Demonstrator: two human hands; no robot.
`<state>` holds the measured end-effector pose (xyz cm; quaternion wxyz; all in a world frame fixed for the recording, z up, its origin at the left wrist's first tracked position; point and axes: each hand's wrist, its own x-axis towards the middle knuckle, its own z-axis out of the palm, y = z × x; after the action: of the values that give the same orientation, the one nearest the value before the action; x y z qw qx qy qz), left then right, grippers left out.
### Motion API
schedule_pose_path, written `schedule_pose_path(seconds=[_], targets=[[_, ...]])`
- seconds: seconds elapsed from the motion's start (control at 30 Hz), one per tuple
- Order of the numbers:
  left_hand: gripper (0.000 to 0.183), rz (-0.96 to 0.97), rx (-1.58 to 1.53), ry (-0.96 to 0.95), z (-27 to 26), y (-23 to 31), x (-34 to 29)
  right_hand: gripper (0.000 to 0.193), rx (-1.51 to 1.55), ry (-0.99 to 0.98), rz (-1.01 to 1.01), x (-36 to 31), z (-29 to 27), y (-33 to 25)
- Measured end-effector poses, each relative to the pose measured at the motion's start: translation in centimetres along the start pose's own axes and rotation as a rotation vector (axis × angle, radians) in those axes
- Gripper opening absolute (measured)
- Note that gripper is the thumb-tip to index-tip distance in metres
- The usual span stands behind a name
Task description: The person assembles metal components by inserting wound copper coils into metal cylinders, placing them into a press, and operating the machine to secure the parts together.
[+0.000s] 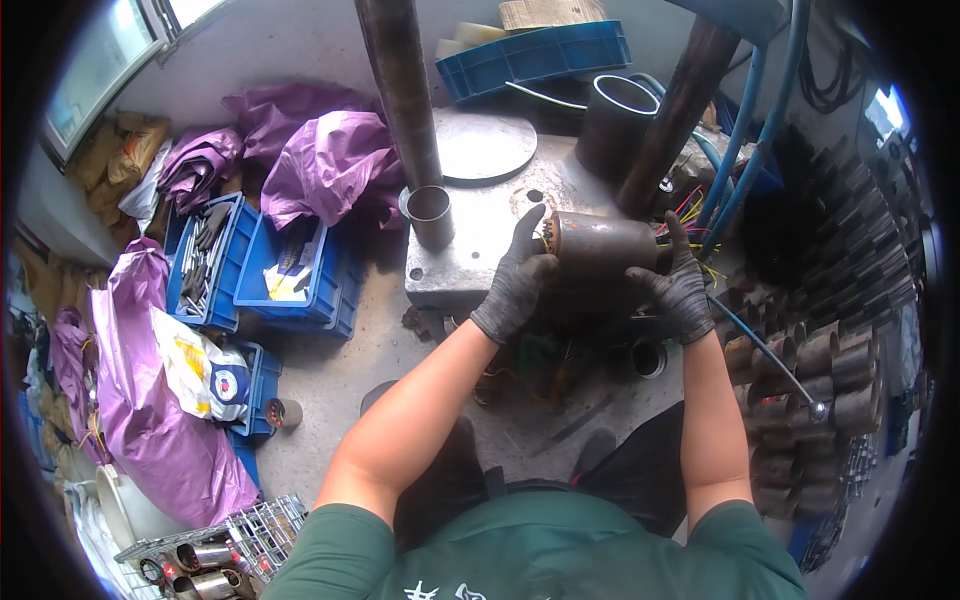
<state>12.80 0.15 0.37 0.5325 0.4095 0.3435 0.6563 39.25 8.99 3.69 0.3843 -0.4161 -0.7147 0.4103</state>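
Note:
A dark steel cylinder, which looks like a motor stator [605, 247], lies on its side between my hands over the front of the metal press table [470, 268]. Copper-coloured winding shows at its left end, and thin coloured wires stick out past its right end. My left hand [514, 287], in a dark glove, grips the left end with fingers pointing up and away. The right end is held by my right hand [682, 292], also gloved, thumb toward me. The stator's underside is hidden. Left of it, a short metal tube [430, 218] stands upright on the table.
Steel columns [400, 95] rise from the table, with a dark hollow cylinder [612, 125] and a round plate [484, 146] behind. A ball-ended lever [815, 410] juts out at right, above stacked metal cylinders [790, 360]. Blue crates [290, 285] and purple sacks [165, 430] stand left.

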Motion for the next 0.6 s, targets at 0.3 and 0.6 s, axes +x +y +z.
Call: schedule_pose_path(seconds=[0.3, 0.6], targets=[[0.09, -0.019, -0.083, 0.017, 1.5, 1.5, -1.4, 0.102, 0.25, -0.07, 0.105, 0.7, -1.2, 0.1], [0.083, 0.003, -0.171, 0.218, -0.8, 2.6, -1.0, 0.074, 0.558, -0.183, 0.206, 1.2, -0.1, -0.3]])
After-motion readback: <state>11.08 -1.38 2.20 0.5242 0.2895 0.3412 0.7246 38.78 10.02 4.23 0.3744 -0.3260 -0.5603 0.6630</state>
